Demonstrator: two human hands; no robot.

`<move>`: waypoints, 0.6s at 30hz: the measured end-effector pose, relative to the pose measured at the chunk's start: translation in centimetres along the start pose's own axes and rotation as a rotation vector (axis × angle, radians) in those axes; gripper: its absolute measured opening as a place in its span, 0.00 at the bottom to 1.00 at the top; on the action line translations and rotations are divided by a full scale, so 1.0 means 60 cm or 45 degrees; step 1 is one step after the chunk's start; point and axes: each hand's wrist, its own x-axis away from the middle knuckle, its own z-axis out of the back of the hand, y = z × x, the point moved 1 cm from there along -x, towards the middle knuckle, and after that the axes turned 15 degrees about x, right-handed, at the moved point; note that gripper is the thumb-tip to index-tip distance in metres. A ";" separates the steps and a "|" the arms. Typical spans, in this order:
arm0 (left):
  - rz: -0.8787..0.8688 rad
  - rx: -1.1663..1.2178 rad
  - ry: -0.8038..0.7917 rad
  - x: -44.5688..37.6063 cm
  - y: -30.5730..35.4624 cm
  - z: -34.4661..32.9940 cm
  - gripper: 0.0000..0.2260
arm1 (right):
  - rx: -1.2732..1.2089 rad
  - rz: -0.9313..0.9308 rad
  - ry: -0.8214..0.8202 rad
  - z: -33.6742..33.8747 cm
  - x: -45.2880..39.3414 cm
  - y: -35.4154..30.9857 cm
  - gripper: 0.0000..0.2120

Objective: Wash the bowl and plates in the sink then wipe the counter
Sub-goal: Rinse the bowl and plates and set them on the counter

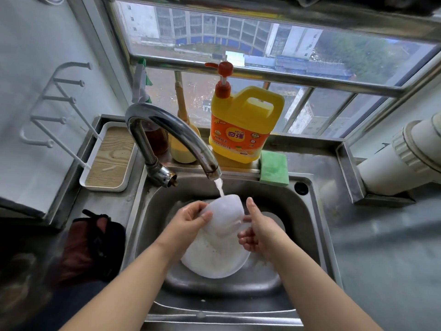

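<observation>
Two hands in view, both over the sink basin. Left hand [191, 217]: fingers and thumb curled round the left rim of one white bowl [224, 213], gripping it. Right hand [259, 231]: thumb raised and straight, fingers curled at the bowl's right side; it appears to hold the bowl's edge, though blur makes the contact hard to confirm. Both forearms are bare and reach in from the lower edge of the view.

The bowl is tilted, held under one chrome faucet [167, 130]; one water stream [219, 186] lands on its upper surface. Below the bowl, in the sink [307, 211]: two white plates, a large plate [214, 261] at front and a second plate [274, 220] partly hidden behind the right hand.

Behind the sink: one yellow detergent jug [243, 125] with orange pump, one green sponge [274, 168]. Left: one wood-lined tray [109, 158]. On the tabletop [381, 247] at left, one dark cloth [93, 244].
</observation>
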 end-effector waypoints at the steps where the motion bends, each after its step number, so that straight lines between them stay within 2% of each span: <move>1: 0.036 0.113 -0.002 -0.004 0.002 0.003 0.08 | 0.066 0.104 0.049 0.000 -0.005 0.000 0.27; 4: 0.104 0.404 0.026 -0.019 0.008 0.006 0.08 | 0.000 0.345 0.029 -0.004 -0.013 0.002 0.25; 6: 0.120 0.449 0.073 -0.026 0.011 0.004 0.06 | -0.131 0.368 -0.008 -0.010 -0.008 -0.003 0.17; 8: 0.129 0.479 0.124 -0.033 0.012 0.005 0.08 | -0.203 0.369 -0.005 -0.013 -0.004 -0.008 0.14; 13: 0.250 0.488 0.193 -0.039 0.008 -0.006 0.12 | -0.137 0.462 0.070 -0.022 0.005 -0.014 0.23; 16: 0.425 0.527 0.224 -0.039 0.000 -0.016 0.17 | -0.076 0.482 0.159 -0.031 0.004 -0.023 0.21; 18: 0.487 0.605 0.251 -0.039 -0.003 -0.016 0.22 | -0.084 0.397 0.193 -0.038 0.002 -0.029 0.21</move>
